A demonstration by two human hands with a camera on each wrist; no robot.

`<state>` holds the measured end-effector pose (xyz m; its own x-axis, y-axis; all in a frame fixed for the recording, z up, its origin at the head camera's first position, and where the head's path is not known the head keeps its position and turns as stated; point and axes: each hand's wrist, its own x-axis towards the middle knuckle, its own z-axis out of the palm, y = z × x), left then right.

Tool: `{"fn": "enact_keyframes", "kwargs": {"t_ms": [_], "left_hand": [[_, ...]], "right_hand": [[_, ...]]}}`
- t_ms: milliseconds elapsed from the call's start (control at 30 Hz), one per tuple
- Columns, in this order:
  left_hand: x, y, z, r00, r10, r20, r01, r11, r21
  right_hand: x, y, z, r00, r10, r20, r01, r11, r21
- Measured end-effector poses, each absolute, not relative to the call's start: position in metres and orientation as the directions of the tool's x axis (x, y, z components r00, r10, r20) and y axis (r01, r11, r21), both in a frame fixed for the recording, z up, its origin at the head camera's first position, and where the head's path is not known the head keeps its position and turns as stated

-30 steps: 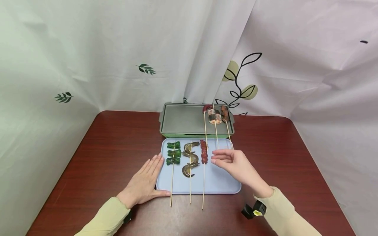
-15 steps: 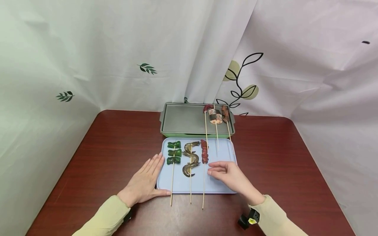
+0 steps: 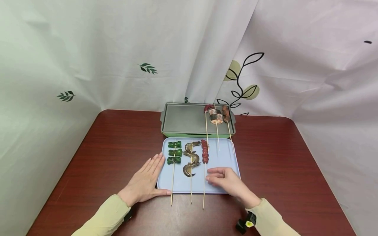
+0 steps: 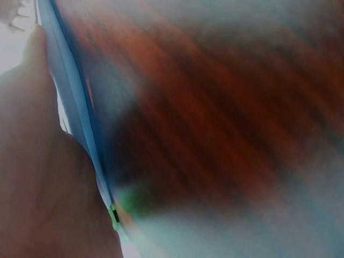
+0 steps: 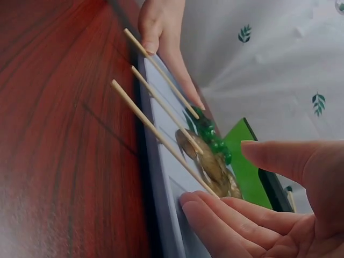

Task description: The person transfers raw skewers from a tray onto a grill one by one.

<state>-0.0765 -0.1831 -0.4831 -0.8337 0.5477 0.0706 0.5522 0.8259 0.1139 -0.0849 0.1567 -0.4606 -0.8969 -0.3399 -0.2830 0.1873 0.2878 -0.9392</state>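
A pale blue tray [image 3: 225,157] carries three skewers side by side: green pepper pieces [image 3: 175,152], shrimp [image 3: 189,170] and red meat [image 3: 205,152]. Their sticks jut over its front edge. Along the tray's left rim rests my left hand [image 3: 144,182], fingers straight, the thumb at the front left corner by the pepper skewer's stick. My right hand [image 3: 230,185] is over the tray's right part, fingertips beside the red meat skewer's stick. In the right wrist view a gap shows between thumb and fingers [image 5: 236,220], with nothing held; the fingertips are close to the nearest stick.
Behind the tray stands a grey griddle [image 3: 183,119] with a green base. On its right side lie a dark red skewer [image 3: 208,108], a fish-steak skewer [image 3: 216,116] and a brown meat skewer [image 3: 226,114], their sticks reaching over the tray. White curtains [image 3: 118,65] enclose the brown table [image 3: 112,141].
My right hand has come down and left, from near the sticks of the griddle skewers to beside the red meat skewer's stick. The left hand has stayed at the tray's edge.
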Motion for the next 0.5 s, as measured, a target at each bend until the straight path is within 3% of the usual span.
{"fn": "enact_keyframes", "kwargs": {"t_ms": [500], "left_hand": [[-0.078, -0.186, -0.491, -0.819, 0.557, 0.140, 0.573, 0.809, 0.132]], "right_hand": [[-0.080, 0.153, -0.470, -0.847, -0.405, -0.344, 0.332, 0.102, -0.938]]}}
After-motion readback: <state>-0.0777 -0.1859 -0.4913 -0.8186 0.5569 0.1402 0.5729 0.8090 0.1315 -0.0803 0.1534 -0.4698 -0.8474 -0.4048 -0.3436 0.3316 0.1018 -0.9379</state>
